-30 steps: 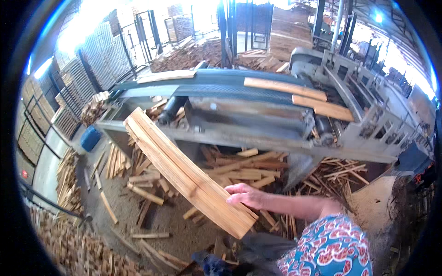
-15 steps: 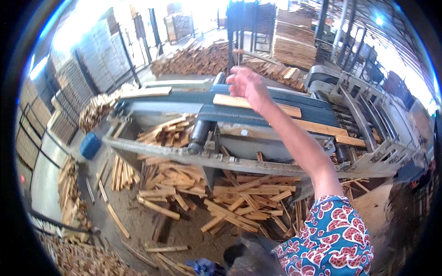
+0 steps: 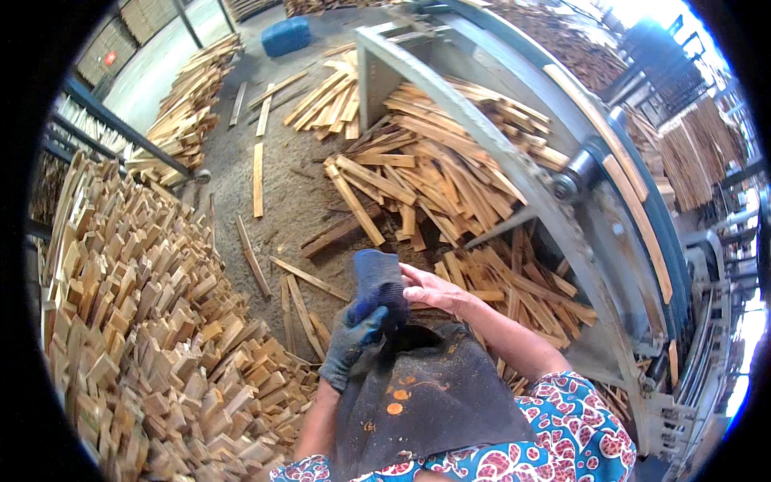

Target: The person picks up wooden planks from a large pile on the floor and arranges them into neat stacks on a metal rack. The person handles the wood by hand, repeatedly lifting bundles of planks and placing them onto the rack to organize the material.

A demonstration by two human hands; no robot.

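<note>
Glove (image 3: pixel 376 277), dark blue and knitted, sits between the hands, just beyond the black apron (image 3: pixel 450 386). Gloved left hand (image 3: pixel 352 341) grasps its near end; bare right hand (image 3: pixel 430 291) touches its right edge, but grip cannot be confirmed. Two-sided support likely steadies the limp fabric. Wood strips (image 3: pixel 640 225) lie lengthwise on the right-hand conveyor (image 3: pixel 590 265), presumably following belt travel.

The fingers of the right hand (image 3: pixel 440 292) end out of sight behind the dark blue fabric (image 3: pixel 377 273), while the view's round rim cuts off the heap of wood pieces (image 3: pixel 152 337) at left.
</note>
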